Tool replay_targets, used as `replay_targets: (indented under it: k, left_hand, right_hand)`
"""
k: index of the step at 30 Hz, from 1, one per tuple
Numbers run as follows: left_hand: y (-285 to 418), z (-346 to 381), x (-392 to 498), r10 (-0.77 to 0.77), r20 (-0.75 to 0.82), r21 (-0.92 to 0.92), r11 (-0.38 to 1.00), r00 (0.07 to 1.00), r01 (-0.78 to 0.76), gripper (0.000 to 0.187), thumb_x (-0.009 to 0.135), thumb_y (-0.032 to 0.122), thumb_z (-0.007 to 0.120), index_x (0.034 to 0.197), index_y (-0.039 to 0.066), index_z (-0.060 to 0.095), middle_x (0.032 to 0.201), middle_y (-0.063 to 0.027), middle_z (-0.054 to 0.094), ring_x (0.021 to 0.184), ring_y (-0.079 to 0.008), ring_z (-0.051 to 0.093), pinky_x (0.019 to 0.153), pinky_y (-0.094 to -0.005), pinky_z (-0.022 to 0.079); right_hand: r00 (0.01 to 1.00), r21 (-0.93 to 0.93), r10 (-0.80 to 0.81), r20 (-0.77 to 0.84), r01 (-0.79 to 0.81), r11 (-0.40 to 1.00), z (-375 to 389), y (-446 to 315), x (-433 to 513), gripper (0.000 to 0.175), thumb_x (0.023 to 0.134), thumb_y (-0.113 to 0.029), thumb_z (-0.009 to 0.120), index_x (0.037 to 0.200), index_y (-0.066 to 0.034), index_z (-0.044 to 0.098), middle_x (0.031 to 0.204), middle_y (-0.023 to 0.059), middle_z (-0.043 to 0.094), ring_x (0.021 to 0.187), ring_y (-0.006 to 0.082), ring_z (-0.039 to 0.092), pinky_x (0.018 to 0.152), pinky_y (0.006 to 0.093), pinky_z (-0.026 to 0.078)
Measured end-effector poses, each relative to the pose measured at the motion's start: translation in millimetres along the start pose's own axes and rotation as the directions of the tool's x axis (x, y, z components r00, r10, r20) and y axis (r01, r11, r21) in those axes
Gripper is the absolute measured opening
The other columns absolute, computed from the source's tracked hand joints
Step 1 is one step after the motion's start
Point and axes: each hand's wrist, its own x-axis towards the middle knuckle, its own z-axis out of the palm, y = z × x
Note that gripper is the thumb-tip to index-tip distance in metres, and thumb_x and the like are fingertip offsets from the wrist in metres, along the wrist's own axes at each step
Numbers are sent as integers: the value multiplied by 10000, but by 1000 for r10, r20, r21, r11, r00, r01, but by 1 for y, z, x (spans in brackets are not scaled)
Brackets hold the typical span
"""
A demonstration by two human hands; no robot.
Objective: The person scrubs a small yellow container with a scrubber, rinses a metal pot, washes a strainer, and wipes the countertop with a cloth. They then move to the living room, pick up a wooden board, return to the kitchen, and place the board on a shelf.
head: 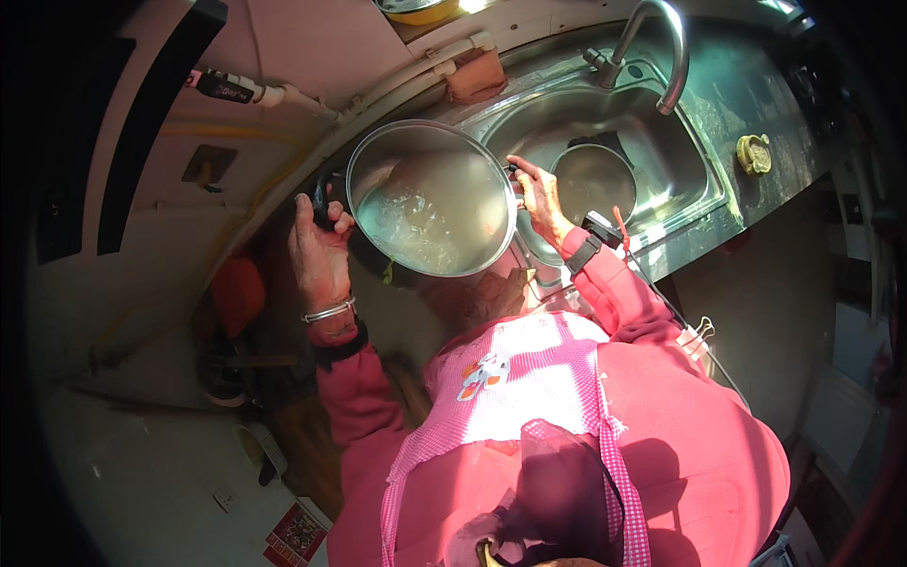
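A wide metal pot (432, 205) with murky water in it is held up in front of me, left of the sink. My left hand (322, 248) grips its black left handle (323, 202). On the opposite side, my right hand (540, 195) has hold of the other handle, which the fingers mostly hide. The water's surface looks rippled. A small green leaf (388, 271) shows at the pot's lower-left edge. Beside my right hand, a round metal vessel (594, 177) rests in the stainless-steel sink (673, 149).
A curved faucet (680, 42) arches over the sink's far right side. On the dark counter (786, 149) right of the sink sits a small yellowish object (753, 154). White pipes (397, 88) run along the wall behind the pot. A cable (659, 290) trails from my right wrist.
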Motion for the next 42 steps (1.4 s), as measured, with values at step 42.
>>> replay_targets:
  k: [42]
  left_hand:
    - [-44, 136, 28, -373, 229, 221, 920, 899, 325, 374, 1142, 277, 457, 1315, -38, 559, 831, -36, 557, 719, -122, 519, 766, -316, 469]
  right_hand:
    - [956, 467, 222, 194, -289, 836, -107, 36, 34, 374, 1034, -116, 640, 1400, -42, 611, 940, -49, 636, 721, 25, 534, 578, 190, 441]
